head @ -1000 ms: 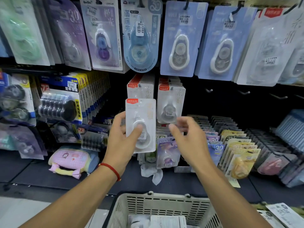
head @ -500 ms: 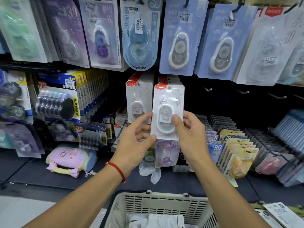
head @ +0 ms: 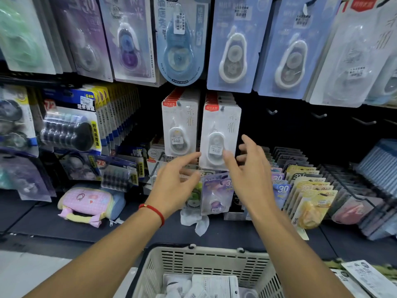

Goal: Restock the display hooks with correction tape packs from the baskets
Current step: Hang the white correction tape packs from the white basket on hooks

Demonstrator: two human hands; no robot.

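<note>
- The white correction tape pack [head: 219,136] hangs at the front of the right hook [head: 223,107], just beside a second full row of white packs [head: 179,127].
- It looks light, flat and stiff, with a smooth plastic bubble (likely slippery), so the card edges seem the best place to pinch.
- The left hand [head: 174,183] and right hand [head: 251,175] are both spread loose and hold nothing; one right fingertip seems to touch the pack.
- The pale basket [head: 214,260] sits below, with more white packs [head: 202,286] inside.
- Bare hooks [head: 320,115] wait to the right.
</note>
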